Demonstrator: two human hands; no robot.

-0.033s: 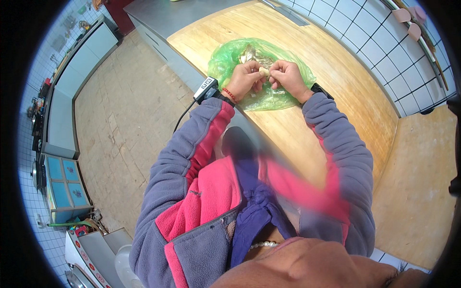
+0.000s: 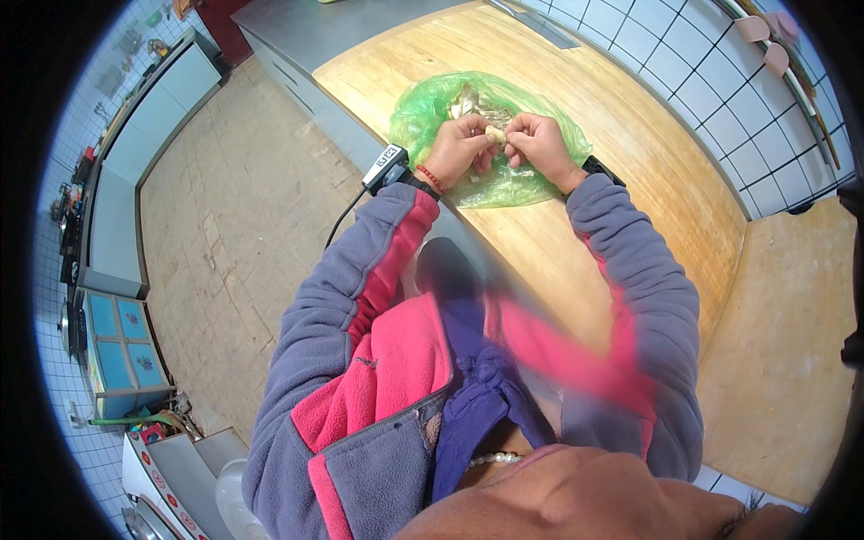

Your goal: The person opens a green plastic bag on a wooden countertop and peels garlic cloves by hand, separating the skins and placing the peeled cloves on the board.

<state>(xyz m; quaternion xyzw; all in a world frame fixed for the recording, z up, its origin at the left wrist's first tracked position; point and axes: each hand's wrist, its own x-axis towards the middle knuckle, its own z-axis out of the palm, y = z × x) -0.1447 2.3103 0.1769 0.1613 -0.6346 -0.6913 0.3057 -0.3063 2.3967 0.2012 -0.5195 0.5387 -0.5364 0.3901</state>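
Both hands meet over a crumpled, translucent green plastic bag (image 2: 423, 101) on the wooden counter. Between thumb and fingers, my left hand (image 2: 461, 148) pinches a small pale piece that looks like a garlic clove (image 2: 494, 134). My right hand (image 2: 538, 148) is closed in a pinch at the clove's right end, fingertips against it. Just beyond the fingers, dry whitish-brown husks (image 2: 468, 101) lie in the bag's opening. The fingers partly cover the clove and the bag's middle.
The wooden counter (image 2: 630, 171) runs along a white tiled wall (image 2: 693, 94). A dark flat blade-like object (image 2: 540, 27) lies at its far edge. An upright wooden board (image 2: 783, 351) stands at the right. Tiled floor and low cabinets (image 2: 117, 216) are to the left.
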